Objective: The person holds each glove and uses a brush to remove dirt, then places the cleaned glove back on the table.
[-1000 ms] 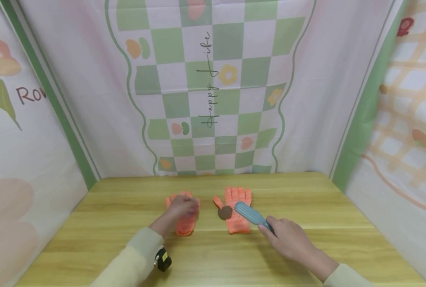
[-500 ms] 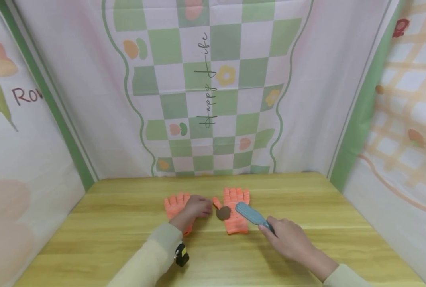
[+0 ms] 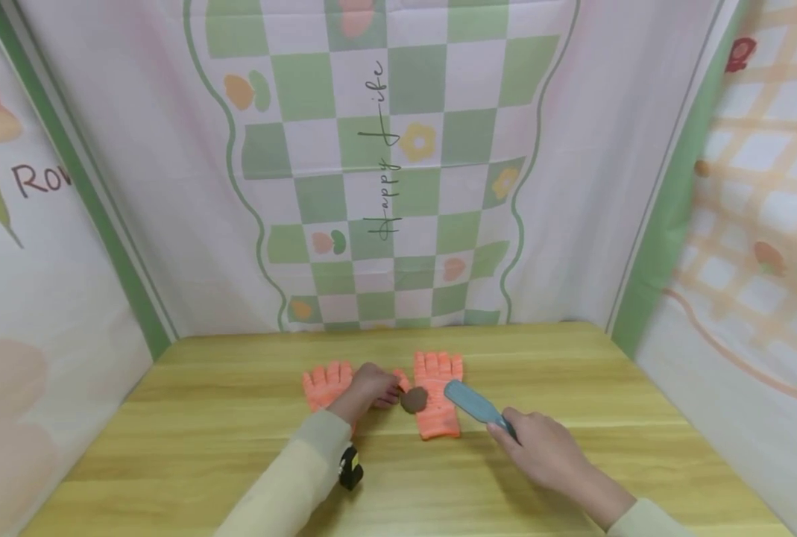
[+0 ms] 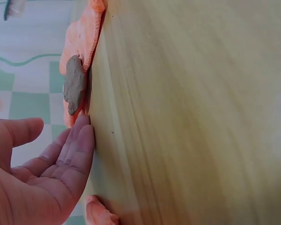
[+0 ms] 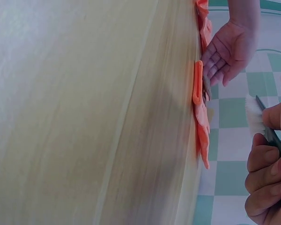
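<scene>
Two orange gloves lie on the wooden table; on the right glove rests a flat brown lump, by its thumb side. My left hand is beside that lump; in the left wrist view the hand has its fingers extended and thumb apart, fingertips close to the lump; whether they touch it I cannot tell. My right hand grips the handle of a blue brush, its head over the right edge of the glove. White bristles show in the right wrist view.
The left glove lies partly hidden under my left forearm. A small black device is at my left wrist. Behind the wooden table hangs a green-and-white checked cloth, with patterned cloths at both sides.
My left hand has moved right, from over the left glove to beside the brown lump. My right hand keeps the brush in nearly the same place. The head view has shifted slightly.
</scene>
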`<action>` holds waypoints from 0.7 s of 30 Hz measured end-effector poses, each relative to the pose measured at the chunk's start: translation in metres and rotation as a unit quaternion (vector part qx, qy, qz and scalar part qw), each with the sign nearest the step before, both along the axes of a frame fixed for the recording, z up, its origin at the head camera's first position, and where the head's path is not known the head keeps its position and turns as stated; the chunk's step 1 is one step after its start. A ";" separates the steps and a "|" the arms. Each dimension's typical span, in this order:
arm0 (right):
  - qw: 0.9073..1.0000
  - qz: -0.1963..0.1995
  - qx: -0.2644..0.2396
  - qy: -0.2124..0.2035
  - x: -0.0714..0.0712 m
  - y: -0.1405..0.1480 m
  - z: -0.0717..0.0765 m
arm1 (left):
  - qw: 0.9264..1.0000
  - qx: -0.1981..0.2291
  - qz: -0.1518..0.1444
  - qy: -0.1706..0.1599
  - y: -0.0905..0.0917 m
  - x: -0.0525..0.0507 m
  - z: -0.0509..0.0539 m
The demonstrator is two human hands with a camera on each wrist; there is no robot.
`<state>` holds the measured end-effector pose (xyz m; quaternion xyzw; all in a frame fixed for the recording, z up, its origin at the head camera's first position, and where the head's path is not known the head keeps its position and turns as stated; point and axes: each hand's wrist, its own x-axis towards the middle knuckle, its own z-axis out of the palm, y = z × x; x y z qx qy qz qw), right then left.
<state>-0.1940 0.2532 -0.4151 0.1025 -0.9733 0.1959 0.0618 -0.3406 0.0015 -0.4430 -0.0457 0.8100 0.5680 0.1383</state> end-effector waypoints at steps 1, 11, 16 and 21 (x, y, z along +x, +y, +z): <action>1.000 0.000 0.000 0.001 0.000 0.000 0.000 | 1.000 -0.007 -0.001 -0.001 0.001 -0.001 0.000; 1.000 -0.002 -0.002 0.002 0.002 0.001 0.000 | 0.997 -0.064 -0.039 0.035 0.007 0.003 0.002; 1.000 -0.005 -0.004 0.001 0.003 0.001 0.000 | 0.993 -0.095 -0.046 0.056 0.011 0.002 0.001; 1.000 -0.006 -0.006 -0.002 0.004 0.002 -0.001 | 0.989 -0.125 -0.044 0.071 0.015 -0.001 -0.001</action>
